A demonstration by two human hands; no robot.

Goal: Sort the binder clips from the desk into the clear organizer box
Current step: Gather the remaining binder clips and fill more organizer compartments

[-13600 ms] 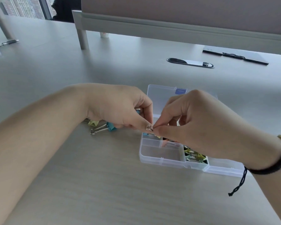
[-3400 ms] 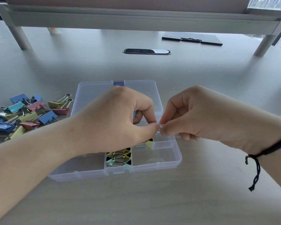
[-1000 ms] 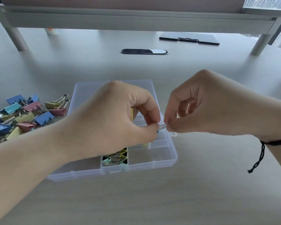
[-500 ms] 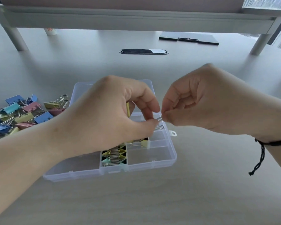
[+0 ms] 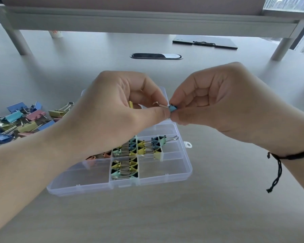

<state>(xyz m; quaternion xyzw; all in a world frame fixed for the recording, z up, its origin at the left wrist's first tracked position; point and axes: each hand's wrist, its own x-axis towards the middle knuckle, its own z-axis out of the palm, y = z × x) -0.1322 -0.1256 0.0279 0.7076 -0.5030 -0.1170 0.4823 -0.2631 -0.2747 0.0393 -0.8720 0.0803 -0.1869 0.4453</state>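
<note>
1. A small teal binder clip is pinched between the fingertips of the left hand and the right hand, with both sets of fingers curled round it; its wire handle juts toward the left hand.
2. The clip is held in the air above the far part of the clear organizer box, which lies open on the counter.
3. Small clips in yellow, teal, blue and pink are seen packed in several middle compartments of the box; the near right and near left compartments look bare.
4. A yellow object is partly visible behind the left hand's fingers; what it is cannot be told.
5. A loose pile of larger binder clips in blue, pink, yellow and teal lies on the counter to the left of the box.
6. A black cord bracelet is worn on the right wrist.
7. A dark clipboard and an oval cable slot are seen farther back on the counter.
</note>
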